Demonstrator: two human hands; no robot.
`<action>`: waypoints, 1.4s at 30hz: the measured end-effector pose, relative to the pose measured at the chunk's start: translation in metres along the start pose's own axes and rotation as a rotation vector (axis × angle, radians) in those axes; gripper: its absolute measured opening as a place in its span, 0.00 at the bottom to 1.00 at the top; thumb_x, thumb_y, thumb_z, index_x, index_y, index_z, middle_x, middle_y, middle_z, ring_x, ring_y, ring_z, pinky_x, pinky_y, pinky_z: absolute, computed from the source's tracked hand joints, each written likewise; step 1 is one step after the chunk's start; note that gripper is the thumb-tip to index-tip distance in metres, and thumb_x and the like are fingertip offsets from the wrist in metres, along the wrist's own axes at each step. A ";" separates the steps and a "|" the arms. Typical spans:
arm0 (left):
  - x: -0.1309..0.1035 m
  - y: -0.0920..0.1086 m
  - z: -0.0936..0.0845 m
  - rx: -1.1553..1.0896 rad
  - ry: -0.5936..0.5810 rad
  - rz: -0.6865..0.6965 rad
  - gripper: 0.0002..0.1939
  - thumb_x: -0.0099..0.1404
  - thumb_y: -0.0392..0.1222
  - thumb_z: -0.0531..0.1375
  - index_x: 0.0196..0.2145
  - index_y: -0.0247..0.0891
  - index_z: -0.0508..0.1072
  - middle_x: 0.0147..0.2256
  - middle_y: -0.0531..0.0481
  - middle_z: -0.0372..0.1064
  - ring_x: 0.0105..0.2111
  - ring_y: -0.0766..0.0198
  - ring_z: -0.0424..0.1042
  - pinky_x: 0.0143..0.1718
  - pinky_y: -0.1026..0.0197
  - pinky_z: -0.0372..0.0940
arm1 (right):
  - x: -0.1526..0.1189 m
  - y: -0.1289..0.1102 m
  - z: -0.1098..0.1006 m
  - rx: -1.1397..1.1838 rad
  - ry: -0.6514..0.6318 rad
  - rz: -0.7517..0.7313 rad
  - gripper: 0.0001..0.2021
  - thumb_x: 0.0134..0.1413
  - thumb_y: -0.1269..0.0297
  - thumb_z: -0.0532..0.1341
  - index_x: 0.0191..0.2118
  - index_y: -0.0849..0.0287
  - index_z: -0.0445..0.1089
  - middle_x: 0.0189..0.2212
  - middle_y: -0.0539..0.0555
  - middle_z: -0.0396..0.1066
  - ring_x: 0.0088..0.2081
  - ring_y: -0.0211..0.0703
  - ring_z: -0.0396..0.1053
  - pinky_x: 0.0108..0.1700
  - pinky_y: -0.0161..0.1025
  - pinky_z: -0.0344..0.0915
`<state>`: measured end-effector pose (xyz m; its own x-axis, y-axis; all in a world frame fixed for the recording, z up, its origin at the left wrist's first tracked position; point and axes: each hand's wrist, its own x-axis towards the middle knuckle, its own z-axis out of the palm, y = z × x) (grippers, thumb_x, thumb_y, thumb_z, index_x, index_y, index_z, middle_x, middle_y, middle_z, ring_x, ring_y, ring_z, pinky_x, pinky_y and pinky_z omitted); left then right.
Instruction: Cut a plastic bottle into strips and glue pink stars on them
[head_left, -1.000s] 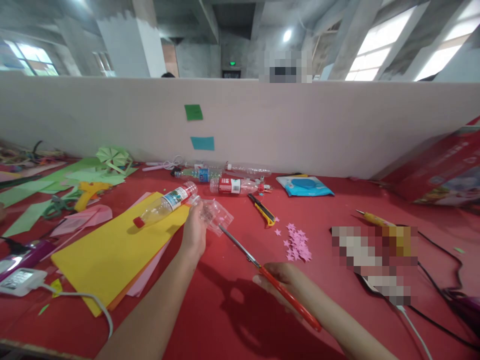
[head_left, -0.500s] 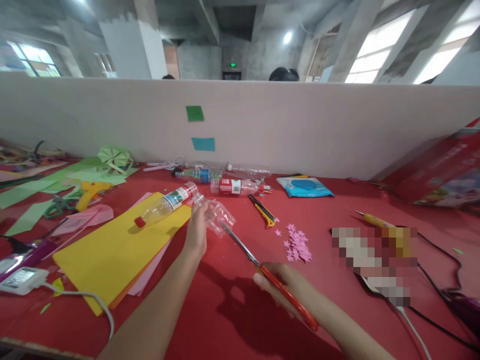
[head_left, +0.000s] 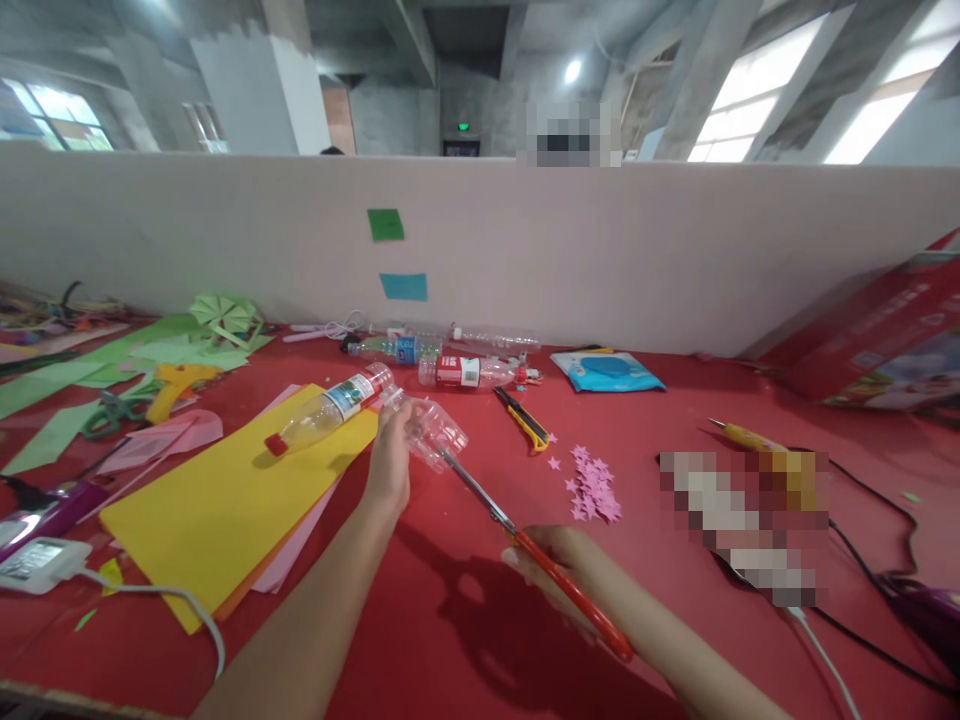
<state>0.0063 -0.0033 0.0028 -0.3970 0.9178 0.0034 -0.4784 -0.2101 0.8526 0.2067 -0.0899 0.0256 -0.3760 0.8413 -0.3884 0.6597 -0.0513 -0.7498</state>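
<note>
In the head view my left hand [head_left: 391, 455] is closed around a clear plastic bottle piece [head_left: 439, 432], holding it above the red table. My right hand [head_left: 559, 570] grips a pair of red-handled scissors [head_left: 574, 592]. The blades point up and left, and their tips meet the lower edge of the plastic piece; I cannot tell whether they are around it. A clear bottle with a red cap [head_left: 311, 418] lies on yellow paper [head_left: 240, 515], left of my left hand. Pink paper stars [head_left: 594, 487] lie in a heap beyond my right hand.
A yellow utility knife [head_left: 523, 418], a blue wipes pack [head_left: 606, 371] and several bottles [head_left: 459, 371] lie towards the white partition [head_left: 525, 250]. A yellow glue gun [head_left: 176, 388] and green scissors [head_left: 116, 413] are at left. A yellow-handled tool [head_left: 750, 438] and cables lie at right.
The whole view has shifted very slightly. Both hands keep nearly the same pose, with the scissor tips still at the plastic piece's edge.
</note>
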 end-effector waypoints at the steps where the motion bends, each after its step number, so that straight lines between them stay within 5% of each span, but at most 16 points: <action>1: 0.001 0.000 0.000 -0.002 0.002 0.000 0.08 0.54 0.43 0.59 0.32 0.39 0.69 0.31 0.52 0.67 0.33 0.65 0.67 0.39 0.62 0.60 | 0.000 0.000 0.000 0.000 -0.003 -0.003 0.20 0.53 0.46 0.54 0.24 0.59 0.57 0.15 0.43 0.50 0.17 0.30 0.51 0.19 0.30 0.44; 16: -0.001 -0.019 -0.006 -0.015 -0.030 -0.001 0.07 0.54 0.39 0.61 0.33 0.43 0.69 0.35 0.51 0.70 0.41 0.61 0.70 0.38 0.63 0.63 | 0.004 0.003 -0.001 -0.072 -0.006 -0.060 0.18 0.57 0.49 0.51 0.24 0.58 0.56 0.16 0.45 0.55 0.18 0.32 0.54 0.21 0.30 0.47; 42: -0.006 -0.028 -0.008 0.144 -0.121 0.020 0.15 0.59 0.50 0.56 0.40 0.40 0.69 0.41 0.47 0.70 0.48 0.57 0.66 0.48 0.57 0.59 | 0.005 0.003 0.002 -0.090 0.011 -0.091 0.18 0.56 0.51 0.52 0.23 0.57 0.54 0.18 0.45 0.55 0.19 0.33 0.56 0.23 0.31 0.49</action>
<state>0.0154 -0.0054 -0.0249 -0.3038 0.9496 0.0770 -0.3511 -0.1868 0.9175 0.2053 -0.0863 0.0208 -0.4307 0.8459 -0.3145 0.6791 0.0742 -0.7303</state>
